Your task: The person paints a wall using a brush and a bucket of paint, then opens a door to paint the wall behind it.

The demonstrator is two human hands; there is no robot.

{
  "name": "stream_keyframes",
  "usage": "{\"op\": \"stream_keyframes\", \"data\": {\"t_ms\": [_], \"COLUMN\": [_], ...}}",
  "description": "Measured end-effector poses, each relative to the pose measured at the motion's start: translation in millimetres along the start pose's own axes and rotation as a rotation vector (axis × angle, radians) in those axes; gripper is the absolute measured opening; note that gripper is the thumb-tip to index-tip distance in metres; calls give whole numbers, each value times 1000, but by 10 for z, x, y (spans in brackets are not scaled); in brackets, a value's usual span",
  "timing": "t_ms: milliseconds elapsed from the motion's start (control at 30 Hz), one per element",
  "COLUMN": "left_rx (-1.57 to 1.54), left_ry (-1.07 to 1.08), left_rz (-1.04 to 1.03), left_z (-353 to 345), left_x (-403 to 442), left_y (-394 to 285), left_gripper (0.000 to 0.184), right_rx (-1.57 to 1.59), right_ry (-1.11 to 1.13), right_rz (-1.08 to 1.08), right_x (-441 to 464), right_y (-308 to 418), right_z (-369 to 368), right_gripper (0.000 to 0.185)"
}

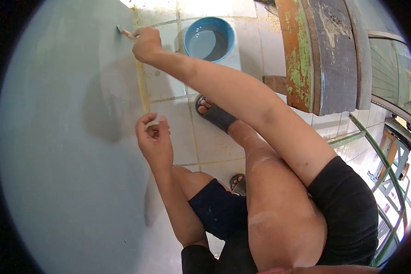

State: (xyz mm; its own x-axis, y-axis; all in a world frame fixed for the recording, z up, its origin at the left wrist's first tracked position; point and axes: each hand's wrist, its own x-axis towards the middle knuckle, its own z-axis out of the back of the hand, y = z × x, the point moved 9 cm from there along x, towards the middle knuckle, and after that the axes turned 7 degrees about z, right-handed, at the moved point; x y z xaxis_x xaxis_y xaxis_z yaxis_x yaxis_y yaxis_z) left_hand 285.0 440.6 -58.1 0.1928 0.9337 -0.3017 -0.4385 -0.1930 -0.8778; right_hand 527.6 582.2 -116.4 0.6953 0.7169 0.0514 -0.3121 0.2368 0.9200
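My right hand (147,44) is closed around the handle of a small paintbrush (127,33). The brush's bristles touch the grey-green wall (55,137) at the upper left, near the floor edge. To the right of that hand, a round blue bowl (209,20) stands on the tiles with greyish liquid (208,44) inside. My left hand (156,141) hangs in the air close to the wall, fingers loosely curled and apart, with nothing visible in them.
White floor tiles (166,107) with stained joints run along the wall. A worn wooden piece (335,55) with peeling orange and green paint stands at the upper right. Green metal bars (379,148) lie beyond it. My sandalled foot (212,112) is below the bowl.
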Motion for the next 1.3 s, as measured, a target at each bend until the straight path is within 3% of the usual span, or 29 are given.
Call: {"op": "stream_keyframes", "data": {"t_ms": [67, 200, 267, 333, 433, 467, 533, 600, 700, 800, 867, 933, 1067, 1200, 1300], "left_rx": [185, 353, 351, 396, 486, 531, 540, 542, 520, 474, 490, 481, 493, 493, 489], "left_ry": [131, 203, 242, 276, 344, 381, 377, 373, 324, 275, 275, 267, 274, 341, 329], "left_rz": [106, 108, 156, 168, 176, 178, 169, 162, 146, 118, 106, 131, 143, 151, 121], "left_z": [-93, -129, -159, -227, -376, -421, -445, -445, -362, -228, -179, -149, -236, -388, -387], "left_x": [-23, -77, -79, -108, -162, -193, -203, -212, -196, -227, -266, -283, -315, -345, -347], "left_y": [143, 242, 277, 153, 102, 113, 137, 135, 71, 74, 56, 60, -26, -95, -50], "left_gripper": [24, 32, 35, 33, 31, 32, 32, 33, 33, 33, 33, 33, 32, 33, 33], "right_rx": [55, 8, 163, 209, 239, 206, 102, 53, 9, 102, 3, 90, 245, 202, 68], "right_ry": [104, 215, 359, 420, 444, 437, 202, 55, -16, 97, 185, 182, 513, 649, 415], "right_rz": [-62, 212, 156, 360, 290, 212, 188, 168, 117, 73, 289, 374, 427, 313, 70], "right_x": [-6, -567, -1043, -1473, -1684, -1576, -1149, -621, 22, 83, -147, -503, -1352, -1697, -1089], "right_y": [46, 121, 4, -56, -46, -85, 95, 268, 196, 221, 332, 287, 160, 98, -58], "right_z": [-71, -152, -223, -251, 51, 123, 387, 477, 251, 52, -29, -37, -161, 88, 306], "right_gripper": [17, 15, 20, 26, 22, 20, 20, 33, 27, 28, 25, 23, 20, 18, 21]}}
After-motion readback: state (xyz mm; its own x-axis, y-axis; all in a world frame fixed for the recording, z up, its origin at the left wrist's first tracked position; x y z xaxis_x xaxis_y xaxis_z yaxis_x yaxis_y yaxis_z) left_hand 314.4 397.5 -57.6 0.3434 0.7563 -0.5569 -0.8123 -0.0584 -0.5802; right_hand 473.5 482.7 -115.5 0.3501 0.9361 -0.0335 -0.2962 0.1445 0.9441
